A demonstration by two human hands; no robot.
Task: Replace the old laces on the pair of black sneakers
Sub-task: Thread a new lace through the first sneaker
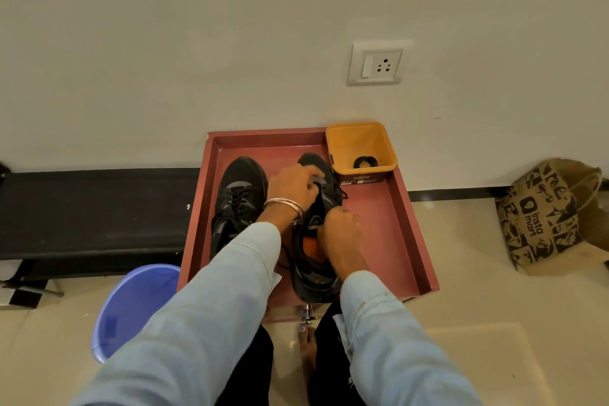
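Both black sneakers stand side by side in a red tray (389, 227) set against the wall, toes toward the wall. The left sneaker (239, 198) is fully laced and untouched. The right sneaker (316, 260) sits just beside it, its orange lining showing at the opening. My left hand (295, 188), with bangles at the wrist, lies over the forefoot of the right sneaker, its fingers curled onto the black lace (318, 186) near the front eyelets. My right hand (339, 227) is closed into a fist over the tongue area of the same sneaker; I cannot tell what it grips, since the fingers are turned away from the camera. The two hands are near each other but apart, both on the right sneaker. A yellow container (361, 150) stands in the far right corner of the tray, just beside the toe of the right sneaker, with a black coil (365, 162) at its bottom. A blue bucket (131, 306) stands on the floor to the left of the tray, and a printed paper bag (543, 217) on the floor well to the right
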